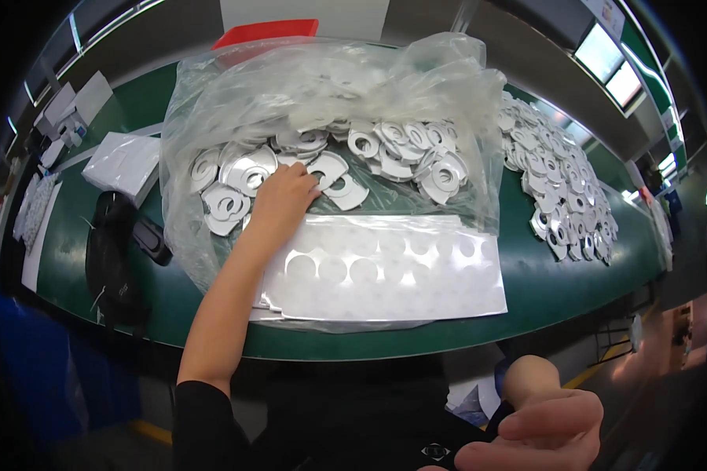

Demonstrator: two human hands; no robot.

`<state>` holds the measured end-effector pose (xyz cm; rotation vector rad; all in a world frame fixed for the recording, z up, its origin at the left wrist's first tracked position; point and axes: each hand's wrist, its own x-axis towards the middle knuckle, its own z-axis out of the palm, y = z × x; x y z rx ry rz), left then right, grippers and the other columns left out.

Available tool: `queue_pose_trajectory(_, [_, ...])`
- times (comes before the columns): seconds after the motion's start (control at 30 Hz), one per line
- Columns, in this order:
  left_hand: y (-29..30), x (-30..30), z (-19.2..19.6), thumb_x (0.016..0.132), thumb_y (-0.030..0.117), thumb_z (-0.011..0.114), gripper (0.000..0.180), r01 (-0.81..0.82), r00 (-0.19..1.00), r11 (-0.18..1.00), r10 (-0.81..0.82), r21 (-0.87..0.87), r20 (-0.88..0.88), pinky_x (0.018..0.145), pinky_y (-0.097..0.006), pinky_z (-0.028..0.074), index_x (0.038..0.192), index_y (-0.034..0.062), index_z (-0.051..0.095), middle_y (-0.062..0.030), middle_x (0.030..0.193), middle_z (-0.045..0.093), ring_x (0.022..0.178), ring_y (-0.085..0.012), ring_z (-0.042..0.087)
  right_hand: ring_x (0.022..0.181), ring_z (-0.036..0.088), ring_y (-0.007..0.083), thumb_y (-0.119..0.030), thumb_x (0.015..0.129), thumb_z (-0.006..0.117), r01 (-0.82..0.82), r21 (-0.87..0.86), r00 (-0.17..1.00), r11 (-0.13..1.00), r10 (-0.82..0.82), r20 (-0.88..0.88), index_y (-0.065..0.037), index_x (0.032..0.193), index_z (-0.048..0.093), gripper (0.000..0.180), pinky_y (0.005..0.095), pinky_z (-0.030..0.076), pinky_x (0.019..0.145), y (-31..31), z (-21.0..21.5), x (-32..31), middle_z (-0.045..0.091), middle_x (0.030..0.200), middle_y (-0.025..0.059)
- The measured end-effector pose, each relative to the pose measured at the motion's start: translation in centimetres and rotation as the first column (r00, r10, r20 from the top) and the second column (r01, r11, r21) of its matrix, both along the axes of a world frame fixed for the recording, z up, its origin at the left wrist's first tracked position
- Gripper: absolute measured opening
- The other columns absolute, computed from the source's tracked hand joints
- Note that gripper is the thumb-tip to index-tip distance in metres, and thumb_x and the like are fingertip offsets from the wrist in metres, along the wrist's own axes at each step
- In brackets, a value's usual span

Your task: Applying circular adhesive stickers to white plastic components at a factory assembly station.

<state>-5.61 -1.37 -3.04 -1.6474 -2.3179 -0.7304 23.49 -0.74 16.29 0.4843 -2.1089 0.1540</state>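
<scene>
While the left hand (287, 195) touches white ring pieces (353, 195) — too many to count — inside 1 clear bag (322, 74), its hold cannot be told. The right hand (556, 428) hangs half-curled, seemingly empty.

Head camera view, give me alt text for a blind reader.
A person's left hand reaches among white pieces with round holes in a clear plastic bag on a green table. Glossy sheets lie nearer the person, more pieces are heaped at right; the right hand is off the table.
</scene>
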Motion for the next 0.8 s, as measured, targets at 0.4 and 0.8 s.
queue_pose_trajectory(0.4, [1.4,0.5,2.2,0.080,0.027,0.069,0.028,0.056,0.968,0.861,-0.171,0.506,0.184,0.089,-0.036,0.037,0.078,0.0024,0.056,-0.0143,0.107,0.058,0.101,-0.0290,0.051,0.079,0.051,0.0177,-0.013,0.082,0.055,-0.401,-0.639,0.627,0.656,0.705,0.330,-0.013,0.123,0.056,0.041,0.0274,0.043,0.062,-1.6,-0.9,-1.6,0.053,0.099,0.0040])
queue_pose_trajectory(0.8, [0.8,5.2,2.6,0.094,0.058,0.027,0.054,-0.190,-0.687,0.801,-0.521,0.567,0.506,0.075,-0.037,0.049,0.092,0.0121,0.056,-0.0192,0.126,0.051,0.107,-0.0322,0.054,0.076,0.059,0.0158,-0.001,0.077,0.064,0.503,-0.653,0.796,0.566,-0.010,0.605,-0.003,0.094,0.064,0.016,0.0254,0.045,0.065,7.9,-13.9,-2.0,0.063,0.086,0.0058])
